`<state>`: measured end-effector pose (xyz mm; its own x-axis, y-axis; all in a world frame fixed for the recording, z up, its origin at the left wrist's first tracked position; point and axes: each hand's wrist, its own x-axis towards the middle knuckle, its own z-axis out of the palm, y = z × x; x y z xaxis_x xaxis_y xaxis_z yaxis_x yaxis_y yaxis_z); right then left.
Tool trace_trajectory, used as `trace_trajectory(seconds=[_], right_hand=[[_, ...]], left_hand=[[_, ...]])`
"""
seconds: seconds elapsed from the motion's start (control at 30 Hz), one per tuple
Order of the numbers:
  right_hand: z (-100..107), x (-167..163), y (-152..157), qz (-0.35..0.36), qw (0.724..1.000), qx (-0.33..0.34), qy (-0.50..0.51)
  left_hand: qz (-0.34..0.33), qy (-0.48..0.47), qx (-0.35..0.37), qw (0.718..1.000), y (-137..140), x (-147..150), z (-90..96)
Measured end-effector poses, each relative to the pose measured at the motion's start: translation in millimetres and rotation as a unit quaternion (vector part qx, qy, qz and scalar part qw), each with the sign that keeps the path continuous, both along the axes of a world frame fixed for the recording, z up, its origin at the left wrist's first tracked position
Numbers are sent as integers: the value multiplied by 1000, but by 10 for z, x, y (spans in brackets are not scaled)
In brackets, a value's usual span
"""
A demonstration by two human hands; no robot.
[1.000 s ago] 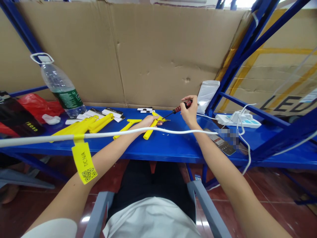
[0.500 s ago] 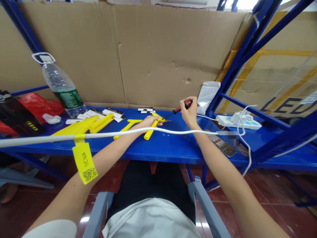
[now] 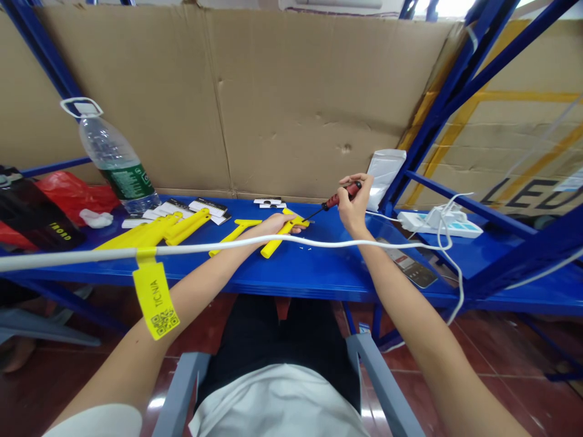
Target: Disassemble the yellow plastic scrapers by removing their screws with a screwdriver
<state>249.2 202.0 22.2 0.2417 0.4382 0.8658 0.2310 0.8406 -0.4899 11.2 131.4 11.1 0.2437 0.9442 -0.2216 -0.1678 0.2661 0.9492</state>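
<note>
My left hand (image 3: pixel 277 224) is closed around the head of a yellow T-shaped plastic tool (image 3: pixel 272 246), pressing it down on the blue table (image 3: pixel 319 273). A short metal piece shows at the tool's right end. In my right hand (image 3: pixel 354 209) is a screwdriver (image 3: pixel 333 201) with a dark red and black handle, its shaft slanting down left to the tool's head. Whether the tip sits in a screw is too small to tell. Another yellow T-shaped tool (image 3: pixel 234 233) lies just left of my left hand, partly behind my forearm.
A white cable (image 3: pixel 319 243) with a yellow tag (image 3: pixel 157 300) crosses in front of my arms. Left are yellow tools (image 3: pixel 150 233), printed cards (image 3: pixel 209 207), a water bottle (image 3: pixel 121 167) and a red bag (image 3: pixel 77 194). A phone (image 3: pixel 414 267) and power strip (image 3: pixel 439 224) lie right.
My right hand and the screwdriver have shifted slightly right, and the fingers have turned on the handle. The yellow tool in my left hand has tilted slightly, its lower end moving left.
</note>
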Motion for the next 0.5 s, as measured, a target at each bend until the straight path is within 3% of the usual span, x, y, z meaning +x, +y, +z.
trace_trajectory(seconds=[0.13, 0.37, 0.5], right_hand=[[32, 29, 0, 0, 1000, 7, -27], [45, 77, -11, 48, 995, -51, -75], [88, 98, -64, 35, 995, -33, -82]], left_hand=[[-8, 3, -16, 1000, -81, 40, 85], [-19, 25, -38, 999, -125, 48, 113], [-25, 26, -24, 999, -118, 51, 97]])
